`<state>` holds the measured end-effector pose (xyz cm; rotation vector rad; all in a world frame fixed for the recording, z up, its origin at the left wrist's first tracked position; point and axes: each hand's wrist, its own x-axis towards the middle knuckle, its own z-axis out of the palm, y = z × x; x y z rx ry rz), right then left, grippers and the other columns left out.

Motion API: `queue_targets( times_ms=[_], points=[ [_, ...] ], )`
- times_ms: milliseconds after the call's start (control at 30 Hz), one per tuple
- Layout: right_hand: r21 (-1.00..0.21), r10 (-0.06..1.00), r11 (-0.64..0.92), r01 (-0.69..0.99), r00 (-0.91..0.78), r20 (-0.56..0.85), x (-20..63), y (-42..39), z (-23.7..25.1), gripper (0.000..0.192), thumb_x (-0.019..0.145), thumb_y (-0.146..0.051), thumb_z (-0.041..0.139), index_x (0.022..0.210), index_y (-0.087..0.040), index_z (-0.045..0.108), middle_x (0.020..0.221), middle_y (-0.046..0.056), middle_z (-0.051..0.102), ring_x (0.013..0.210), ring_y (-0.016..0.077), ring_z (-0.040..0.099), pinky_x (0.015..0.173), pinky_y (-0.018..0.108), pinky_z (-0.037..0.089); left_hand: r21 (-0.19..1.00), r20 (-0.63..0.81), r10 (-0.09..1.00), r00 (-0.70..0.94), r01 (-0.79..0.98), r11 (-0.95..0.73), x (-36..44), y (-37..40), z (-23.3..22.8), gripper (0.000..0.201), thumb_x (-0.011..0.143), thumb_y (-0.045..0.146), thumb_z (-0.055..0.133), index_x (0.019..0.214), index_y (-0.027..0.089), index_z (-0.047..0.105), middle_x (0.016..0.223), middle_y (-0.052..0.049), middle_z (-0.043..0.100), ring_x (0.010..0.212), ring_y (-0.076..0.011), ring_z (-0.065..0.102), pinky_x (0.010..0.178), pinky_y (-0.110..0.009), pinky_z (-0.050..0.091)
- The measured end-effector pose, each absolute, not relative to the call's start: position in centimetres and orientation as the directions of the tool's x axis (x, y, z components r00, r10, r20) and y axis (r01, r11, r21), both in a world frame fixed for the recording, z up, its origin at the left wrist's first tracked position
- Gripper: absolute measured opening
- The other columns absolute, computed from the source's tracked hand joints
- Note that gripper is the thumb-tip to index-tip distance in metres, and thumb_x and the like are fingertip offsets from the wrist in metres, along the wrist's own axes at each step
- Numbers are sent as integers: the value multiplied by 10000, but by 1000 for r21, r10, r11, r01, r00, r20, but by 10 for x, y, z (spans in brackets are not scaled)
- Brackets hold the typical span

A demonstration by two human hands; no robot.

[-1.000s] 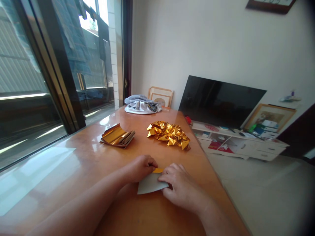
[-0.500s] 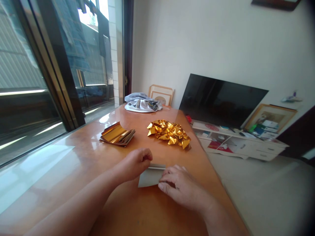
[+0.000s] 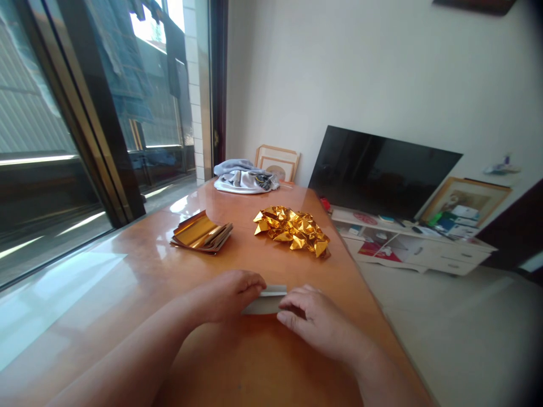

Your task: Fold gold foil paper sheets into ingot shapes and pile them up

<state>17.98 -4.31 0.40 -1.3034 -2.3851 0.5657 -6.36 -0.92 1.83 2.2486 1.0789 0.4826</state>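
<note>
Paper sheet (image 3: 263,306), pale on the side I see, is on the table (image 3: 254,362) between my two hands, nearer to the right edge of this surface than to the left one. In the head view, a narrow strip along its far side looks folded. My left hand (image 3: 233,294) is at its left end, the fingers bent together; whether they pinch the paper, I cannot tell. My right hand (image 3: 316,322) is at its right end, fingers half curled and thumb standing apart from them. Farther on the surface, a stack of gold sheets (image 3: 201,233) lies toward the left edge, and a pile of folded gold pieces (image 3: 292,229) close to the right edge. Near the far edge is a cloth bundle (image 3: 244,176).
</note>
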Motion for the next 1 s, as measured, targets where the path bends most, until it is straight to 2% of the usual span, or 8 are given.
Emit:
queue_targets(
  times_ms=[100, 200, 333, 567, 767, 900, 1000],
  points=[
    [-535, 882, 451, 715, -448, 146, 178, -39, -3, 160, 922, -380, 638, 863, -251, 714, 851, 1, 689, 836, 185, 590, 729, 279, 404, 646, 20, 806, 591, 608, -462, -64, -12, 26, 452, 993, 490, 390, 803, 201, 680, 782, -33, 687, 700, -178, 595, 642, -268, 388],
    [-547, 908, 409, 731, -383, 167, 176, -34, -10, 220, 918, -398, 637, 785, -227, 671, 796, -1, 661, 776, 171, 574, 669, 266, 382, 638, -3, 814, 581, 628, -446, -65, -13, 28, 496, 971, 569, 404, 813, 196, 690, 770, -35, 678, 671, -170, 577, 609, -264, 364],
    [-556, 928, 368, 745, -332, 170, 175, -27, -17, 262, 905, -419, 646, 744, -213, 641, 765, -7, 641, 732, 153, 561, 630, 257, 359, 560, 2, 796, 605, 660, -502, -63, -11, 19, 353, 944, 477, 499, 871, 206, 712, 817, -34, 692, 713, -168, 580, 632, -255, 372],
    [-629, 931, 345, 697, -339, 135, 186, -24, -13, 196, 927, -396, 600, 888, -229, 695, 828, -1, 649, 721, 141, 576, 625, 250, 380, 465, 22, 794, 608, 696, -546, -54, -4, 3, 223, 883, 269, 528, 724, 196, 666, 808, -28, 647, 684, -143, 575, 620, -251, 378],
    [-603, 909, 373, 705, -408, 85, 191, -25, -8, 149, 904, -302, 601, 864, -244, 732, 852, 8, 647, 753, 142, 575, 671, 254, 397, 399, 50, 810, 584, 732, -553, -50, -6, 3, 171, 846, 233, 539, 749, 211, 678, 824, -31, 651, 721, -160, 596, 645, -263, 391],
    [-597, 923, 351, 722, -374, 91, 188, -22, -15, 132, 879, -281, 610, 820, -225, 714, 816, 11, 641, 765, 154, 568, 668, 258, 394, 349, 50, 827, 560, 766, -541, -47, -6, 4, 162, 839, 221, 530, 763, 212, 672, 822, -36, 650, 703, -163, 588, 619, -269, 378],
    [-619, 944, 305, 724, -315, 97, 189, -19, -20, 97, 858, -255, 610, 869, -222, 700, 815, 3, 647, 754, 154, 571, 644, 254, 388, 308, 60, 838, 542, 789, -532, -45, -6, 5, 162, 846, 215, 513, 761, 207, 650, 821, -42, 644, 700, -167, 583, 617, -274, 374]
  ],
)
